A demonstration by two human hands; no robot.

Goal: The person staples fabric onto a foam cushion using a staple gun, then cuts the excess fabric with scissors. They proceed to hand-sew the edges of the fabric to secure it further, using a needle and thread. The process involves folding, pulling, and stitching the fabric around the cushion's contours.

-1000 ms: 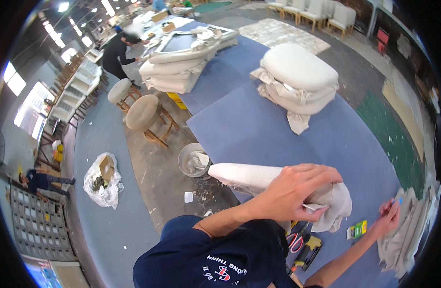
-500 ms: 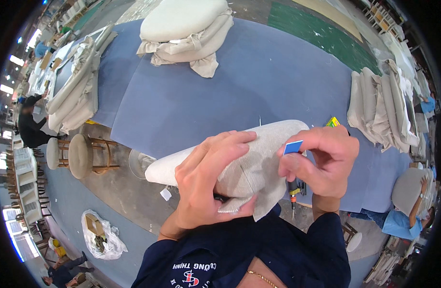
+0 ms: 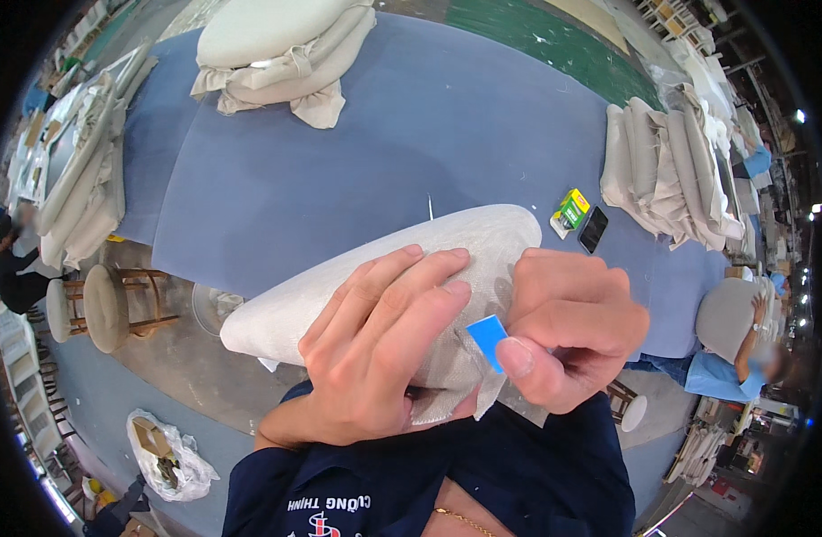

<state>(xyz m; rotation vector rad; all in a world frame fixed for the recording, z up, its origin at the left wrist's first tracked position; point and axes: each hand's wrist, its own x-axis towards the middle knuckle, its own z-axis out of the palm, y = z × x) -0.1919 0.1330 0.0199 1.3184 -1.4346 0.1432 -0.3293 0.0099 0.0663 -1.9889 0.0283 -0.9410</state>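
A beige fabric-covered seat cushion (image 3: pixel 496 231) is tilted up against the near edge of the blue-grey table (image 3: pixel 384 143). My left hand (image 3: pixel 380 349) grips its near side, fingers over the top and thumb beneath, bunching the loose cloth. A dark gap shows under that palm. Beside it, my right hand (image 3: pixel 577 327) pinches a small flat blue rectangular piece (image 3: pixel 487 343) between thumb and curled index finger. The piece's lower end is hidden by the thumb, and its free end lies over the folded cloth edge. Whether it touches the cloth, I cannot tell.
Beyond my right hand lie a yellow-green box (image 3: pixel 569 213) and a black phone (image 3: pixel 594 230). Stacked cushions (image 3: pixel 281 40) stand at the far side, with more stacks left and right. Stools (image 3: pixel 107 309) and a plastic bag (image 3: pixel 185 474) are at left. A co-worker (image 3: pixel 724 376) handles a cushion at right.
My right hand has lowered the blue piece toward the cloth fold and turned it. My left hand's fingers lie flatter over the cushion. The whole view has shifted, and the phone now shows.
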